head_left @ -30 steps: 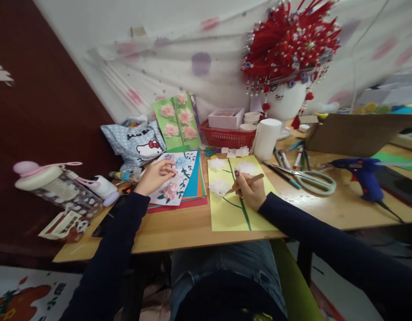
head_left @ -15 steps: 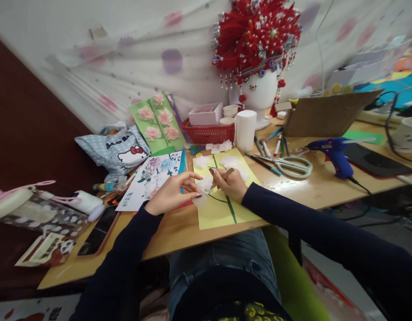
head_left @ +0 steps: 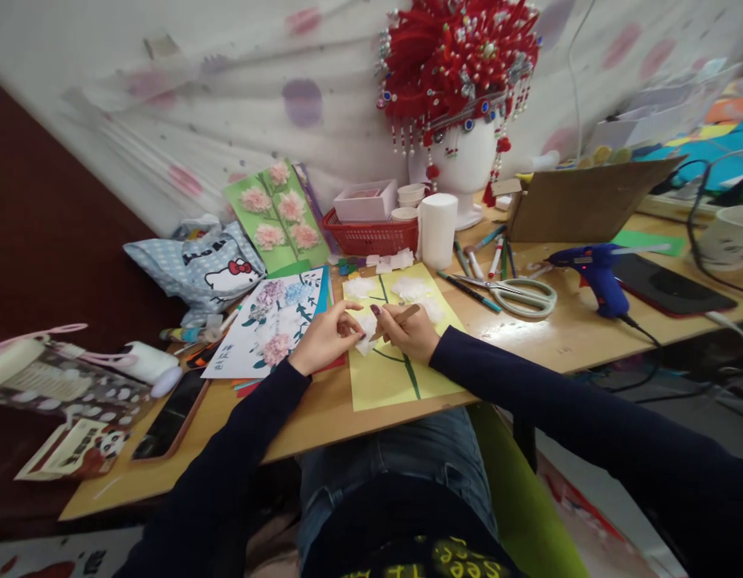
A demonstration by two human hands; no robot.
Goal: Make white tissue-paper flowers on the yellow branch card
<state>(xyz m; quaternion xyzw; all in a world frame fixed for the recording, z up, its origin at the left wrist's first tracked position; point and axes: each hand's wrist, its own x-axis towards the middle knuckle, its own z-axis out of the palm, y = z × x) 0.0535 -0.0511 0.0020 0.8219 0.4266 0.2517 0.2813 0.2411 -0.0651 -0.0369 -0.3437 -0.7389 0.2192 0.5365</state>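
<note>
The yellow sheet (head_left: 377,385) lies flat on the worktop (head_left: 516,349) straight ahead of the person, probably so that both hands can reach it. The right hand (head_left: 418,333) pinches a brown stick (head_left: 410,311) like a pen, slanting down to the white tuft (head_left: 365,335) at the sheet's nine o'clock, a grip that suits small, guided pokes. The left hand (head_left: 328,337) comes in from the tuft's other side, fingers curled toward the thumb, perhaps to steady it; whether they pinch any of it I cannot tell. The floral card (head_left: 232,345) lies at nine o'clock from the sheet, and the green picture (head_left: 278,213) leans upright at ten, both easy to see. Scissors (head_left: 531,297) and glue gun (head_left: 601,277) sit toward two o'clock, seemingly parked clear of the fingers.
</note>
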